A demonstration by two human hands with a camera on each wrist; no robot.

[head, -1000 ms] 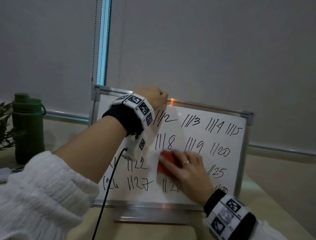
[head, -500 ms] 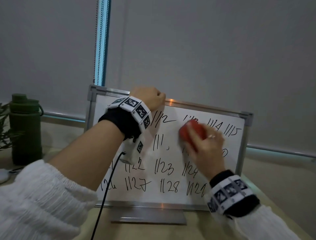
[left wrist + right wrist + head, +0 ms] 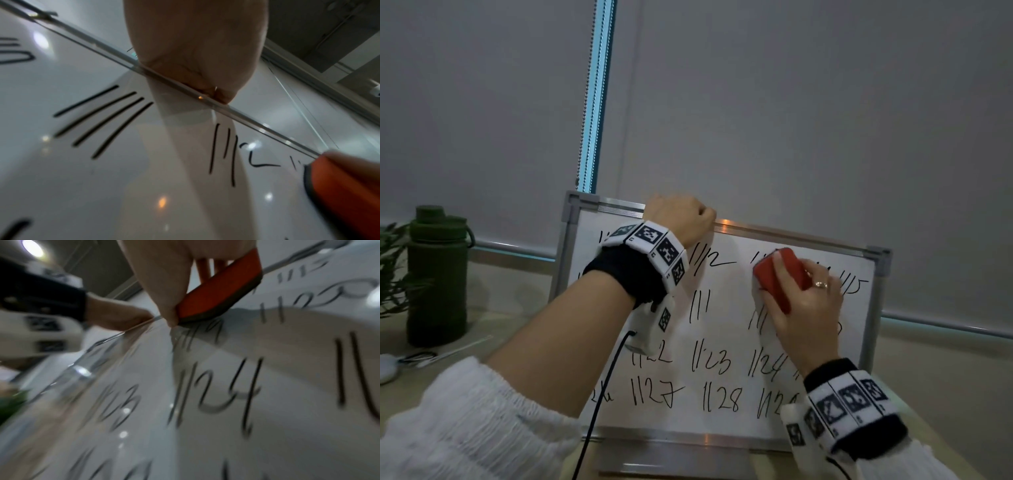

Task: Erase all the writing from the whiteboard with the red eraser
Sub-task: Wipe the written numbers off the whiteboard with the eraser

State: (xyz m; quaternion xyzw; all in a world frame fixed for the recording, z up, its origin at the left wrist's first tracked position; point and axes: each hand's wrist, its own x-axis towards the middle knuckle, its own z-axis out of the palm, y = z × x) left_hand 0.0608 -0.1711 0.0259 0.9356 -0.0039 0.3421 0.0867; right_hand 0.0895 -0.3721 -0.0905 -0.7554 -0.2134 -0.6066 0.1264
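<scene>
My left hand (image 3: 681, 216) grips the top rail of the whiteboard (image 3: 726, 346), left of its middle, bracing it. Right of that, my right hand (image 3: 804, 308) clamps the red eraser (image 3: 779, 277) flat on the board's upper right, over the top row of numbers. Best to keep the felt flush and overlap strokes row by row, I judge. The right wrist view shows the dark felt edge (image 3: 230, 308) meeting the board; the head view shows the lower rows unwiped.
</scene>
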